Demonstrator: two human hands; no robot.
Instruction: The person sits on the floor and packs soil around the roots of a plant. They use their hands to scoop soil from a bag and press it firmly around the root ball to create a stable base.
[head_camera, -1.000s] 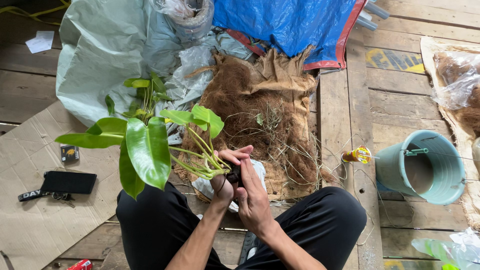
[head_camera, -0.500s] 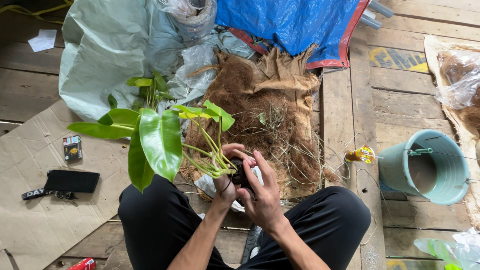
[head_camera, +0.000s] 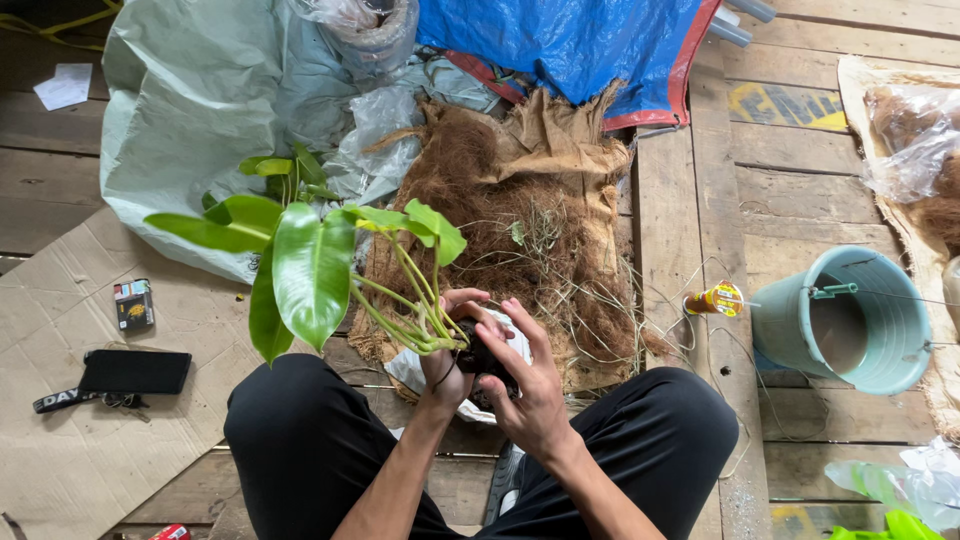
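- Two hands meet at the middle of the view, just above the person's black-trousered knees; the left hand (head_camera: 447, 365) wraps the base of a green-leaved plant (head_camera: 330, 265) and the right hand (head_camera: 525, 385) cups the dark root ball (head_camera: 482, 358) from the 3 o'clock side, both closed firmly on it.
- Largest around them: a pale green plastic sheet (head_camera: 200, 100) at 10 o'clock, a blue tarp (head_camera: 580, 45) at 12 o'clock, and a mound of brown coconut fibre (head_camera: 490, 210) on burlap straight ahead, touching the fingertips' far side.
- At 3 o'clock stands a teal bucket (head_camera: 850, 320), well apart; a small yellow spool (head_camera: 715, 298) lies between it and the fibre.
- At 9 o'clock a black phone (head_camera: 135, 371) and a small box (head_camera: 133, 303) rest on cardboard (head_camera: 70, 450).
- Long axis of the plant runs from the root ball toward 10 o'clock, stems fanning out and the broad leaves pointing left, tilted rather than upright.
- Risk, as I judge it: the leaves' weight hangs off to one side, so a slackened grip could let the stems bend or snap at the base.
- Squeezing too hard could crumble the root ball and shed soil onto the white scrap (head_camera: 410, 370) beneath.
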